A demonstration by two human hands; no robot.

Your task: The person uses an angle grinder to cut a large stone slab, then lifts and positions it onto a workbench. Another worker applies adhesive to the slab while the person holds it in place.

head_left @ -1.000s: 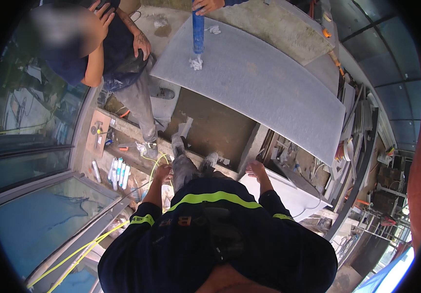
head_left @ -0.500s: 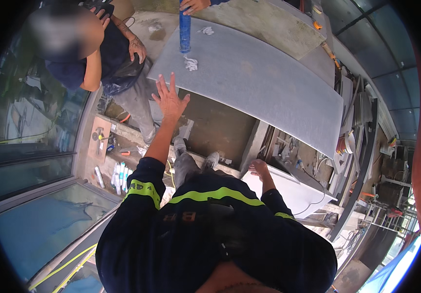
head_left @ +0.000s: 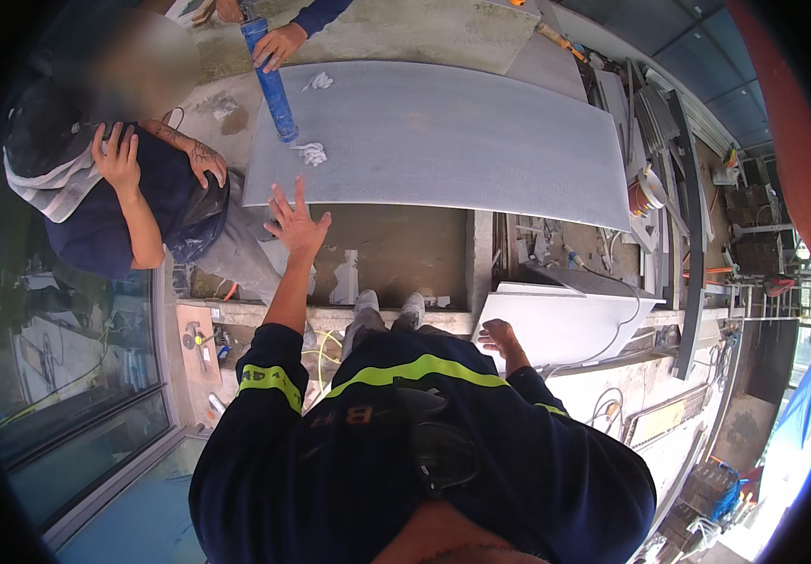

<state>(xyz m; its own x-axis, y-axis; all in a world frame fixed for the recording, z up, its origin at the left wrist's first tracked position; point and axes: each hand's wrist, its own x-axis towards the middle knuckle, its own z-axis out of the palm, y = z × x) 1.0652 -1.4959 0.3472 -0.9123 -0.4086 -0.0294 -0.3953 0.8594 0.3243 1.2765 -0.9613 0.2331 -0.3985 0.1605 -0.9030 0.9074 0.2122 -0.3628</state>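
Note:
My left hand (head_left: 298, 228) is stretched out with its fingers spread, just off the near left edge of a large grey slab (head_left: 481, 141). Nothing is in it. Lower down, my right hand (head_left: 499, 336) hangs over the left end of a white panel (head_left: 565, 324), fingers loosely bent and apart; whether it touches the panel I cannot make out. On the slab lie white dabs of paste (head_left: 310, 153). Another person's hand (head_left: 280, 45) holds a blue sealant gun (head_left: 275, 99), tilted, its lower end close to the nearer dab.
A second co-worker (head_left: 124, 197) crouches at the left, one hand raised. Between the slab and my shoes (head_left: 411, 305) is a recessed wet-looking floor (head_left: 396, 249). A bucket (head_left: 646, 191) and a long dark beam (head_left: 694, 244) stand at the right, glass panes (head_left: 95, 376) at the left.
The view has shifted, so more of the crouching co-worker shows. The sealant gun has gone from nearly upright to tilted. My left hand stays spread; my right stays by the white panel.

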